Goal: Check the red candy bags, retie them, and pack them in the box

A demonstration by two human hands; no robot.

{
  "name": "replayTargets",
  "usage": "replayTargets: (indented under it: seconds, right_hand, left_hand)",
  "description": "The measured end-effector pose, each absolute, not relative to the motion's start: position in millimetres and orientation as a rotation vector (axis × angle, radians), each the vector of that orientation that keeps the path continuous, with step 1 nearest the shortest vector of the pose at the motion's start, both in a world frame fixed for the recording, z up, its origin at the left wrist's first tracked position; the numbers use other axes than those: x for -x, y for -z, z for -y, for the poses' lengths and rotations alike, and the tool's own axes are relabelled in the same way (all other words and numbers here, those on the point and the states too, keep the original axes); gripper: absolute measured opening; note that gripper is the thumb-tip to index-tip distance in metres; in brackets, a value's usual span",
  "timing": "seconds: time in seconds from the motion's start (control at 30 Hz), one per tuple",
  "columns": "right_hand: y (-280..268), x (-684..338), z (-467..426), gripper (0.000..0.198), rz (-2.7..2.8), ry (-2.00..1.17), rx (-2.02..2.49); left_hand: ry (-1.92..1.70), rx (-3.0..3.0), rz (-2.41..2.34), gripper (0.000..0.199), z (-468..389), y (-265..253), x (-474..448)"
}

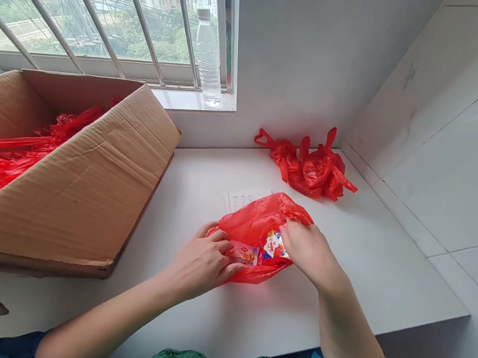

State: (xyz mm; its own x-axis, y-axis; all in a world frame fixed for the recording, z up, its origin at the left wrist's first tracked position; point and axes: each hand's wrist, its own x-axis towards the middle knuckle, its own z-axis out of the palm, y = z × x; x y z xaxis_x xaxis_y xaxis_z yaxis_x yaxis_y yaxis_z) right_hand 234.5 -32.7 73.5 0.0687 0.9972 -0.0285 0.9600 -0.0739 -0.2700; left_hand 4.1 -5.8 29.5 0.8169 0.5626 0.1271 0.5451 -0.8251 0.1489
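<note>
A red plastic bag (255, 216) lies with its mouth spread on the white tabletop. My left hand (207, 256) is closed on the bag's left rim, the fingers bent over it and the thumb along the near side. At the right side of the mouth, my right hand (307, 250) reaches into the bag with curled fingers; their tips are hidden. Inside, a small pink packet (244, 254) rests by my left fingers. A white, blue and red packet (273, 245) lies beside it, right by my right fingers, which partly cover it.
At left stands an open cardboard box (81, 182) holding many red plastic bags (24, 160). More red bags (315, 168) are bunched near the back wall. A printed paper (245, 197) lies partly under the bag. On the sill of the barred window stands a clear bottle (207, 62).
</note>
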Motion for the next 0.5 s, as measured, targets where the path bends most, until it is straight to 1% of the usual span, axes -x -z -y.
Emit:
replayTargets:
  seconds: [0.13, 0.23, 0.37, 0.43, 0.5]
  right_hand:
    - [-68.9, -226.7, 23.0, 0.021, 1.941, -0.410, 1.974]
    - [-64.1, -223.1, 22.0, 0.023, 2.008, -0.428, 2.039]
    - [-61.8, -227.9, 31.2, 0.019, 2.084, -0.288, 2.130]
    - [-63.4, -230.6, 37.7, 0.021, 2.119, -0.251, 2.213]
    - [-63.5, -230.5, 43.7, 0.021, 2.169, -0.305, 2.237]
  left_hand:
    - [-0.206, -2.862, -0.883, 0.058, 14.3, -37.2, -0.5]
    - [-0.161, -2.827, -0.940, 0.056, 18.3, -37.6, 4.0]
    - [-0.153, -2.793, -0.952, 0.057, 23.3, -31.0, 11.4]
    - [-0.138, -2.782, -0.939, 0.059, 25.7, -27.2, 13.8]
    - [-0.092, -2.765, -0.939, 0.060, 26.6, -24.6, 14.0]
